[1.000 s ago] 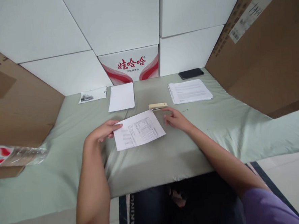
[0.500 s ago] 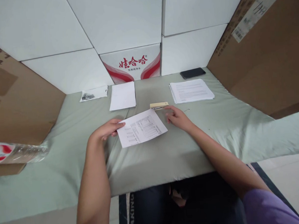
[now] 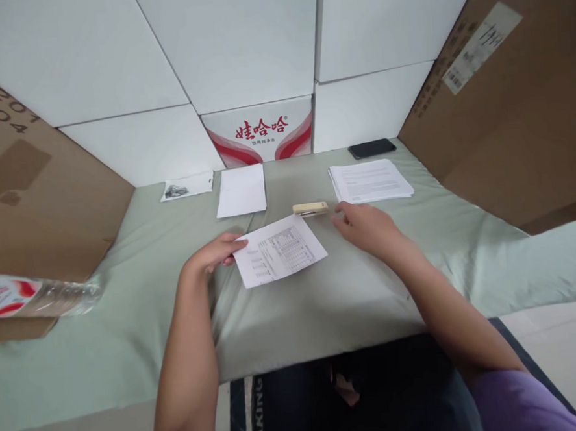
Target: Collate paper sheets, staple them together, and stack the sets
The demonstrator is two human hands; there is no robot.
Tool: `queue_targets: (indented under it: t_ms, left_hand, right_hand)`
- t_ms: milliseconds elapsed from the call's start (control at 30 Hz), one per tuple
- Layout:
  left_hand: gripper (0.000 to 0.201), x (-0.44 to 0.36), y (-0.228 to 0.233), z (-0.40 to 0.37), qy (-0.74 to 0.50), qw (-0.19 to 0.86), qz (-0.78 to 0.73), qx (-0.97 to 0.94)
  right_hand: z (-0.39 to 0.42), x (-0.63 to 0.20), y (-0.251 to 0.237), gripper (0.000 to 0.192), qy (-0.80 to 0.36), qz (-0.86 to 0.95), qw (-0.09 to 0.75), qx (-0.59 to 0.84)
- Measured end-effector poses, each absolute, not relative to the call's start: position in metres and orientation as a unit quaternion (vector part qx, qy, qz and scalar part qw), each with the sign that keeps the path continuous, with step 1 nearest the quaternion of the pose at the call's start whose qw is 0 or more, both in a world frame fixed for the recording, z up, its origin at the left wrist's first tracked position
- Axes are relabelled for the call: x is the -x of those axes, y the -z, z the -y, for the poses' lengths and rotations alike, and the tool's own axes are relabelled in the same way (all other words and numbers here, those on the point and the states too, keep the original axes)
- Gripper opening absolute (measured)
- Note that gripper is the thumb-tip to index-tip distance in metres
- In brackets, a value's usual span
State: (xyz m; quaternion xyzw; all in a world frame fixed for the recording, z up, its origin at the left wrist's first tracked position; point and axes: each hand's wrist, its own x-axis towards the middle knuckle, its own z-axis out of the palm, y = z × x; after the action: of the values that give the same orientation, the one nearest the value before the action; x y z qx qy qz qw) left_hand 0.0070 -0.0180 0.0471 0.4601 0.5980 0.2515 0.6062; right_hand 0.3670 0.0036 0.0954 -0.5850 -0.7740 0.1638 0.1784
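My left hand (image 3: 222, 251) pinches the left edge of a printed sheet of paper (image 3: 280, 252), thumb on top and fingers underneath. A table and lines of text show on the sheet, which is tilted a little over the cloth. Just beyond its far edge lies a cream stapler (image 3: 310, 208). To the right of the stapler, with a small gap between, is my right hand (image 3: 367, 229). Its fingers are loosely bent and apart, holding nothing. Close behind that hand lies a stack of printed papers (image 3: 372, 180).
A blank-faced paper pile (image 3: 241, 191) and a small white packet (image 3: 187, 186) lie at the back left. A black phone (image 3: 372, 148) rests at the back right. White boxes (image 3: 253, 42) wall the back; brown cartons (image 3: 512, 137) flank the green cloth (image 3: 318, 317).
My right hand has drawn back to the right, away from the stapler. My left hand still holds the sheet. The whole view has shifted slightly.
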Motion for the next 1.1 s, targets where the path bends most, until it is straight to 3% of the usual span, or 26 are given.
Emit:
queue_targets:
  t_ms: [200, 333, 533, 800, 933, 1100]
  left_hand:
    - [0.036, -0.009, -0.041, 0.015, -0.25, 0.59, -0.611, -0.465]
    - [0.04, -0.009, -0.042, 0.015, -0.23, 0.592, -0.609, -0.474]
    - [0.042, -0.01, -0.041, 0.014, -0.208, 0.588, -0.604, -0.496]
    - [0.036, -0.014, -0.033, 0.011, -0.204, 0.57, -0.603, -0.52]
    - [0.038, -0.015, -0.039, 0.015, -0.187, 0.585, -0.589, -0.526]
    - [0.039, -0.037, -0.052, 0.019, -0.182, 0.58, -0.578, -0.545]
  right_hand:
    - [-0.028, -0.338, -0.13, 0.022, -0.163, 0.776, 0.159, 0.588]
    - [-0.068, -0.309, -0.113, 0.022, -0.176, 0.747, 0.192, 0.611]
    - [-0.086, -0.309, -0.082, 0.021, -0.204, 0.753, 0.152, 0.607]
    - [-0.085, -0.307, -0.079, 0.022, -0.179, 0.801, 0.139, 0.554]
    - [-0.078, -0.3, -0.079, 0.021, -0.186, 0.829, 0.13, 0.51]
    - [-0.051, -0.308, -0.08, 0.02, -0.233, 0.904, 0.131, 0.332]
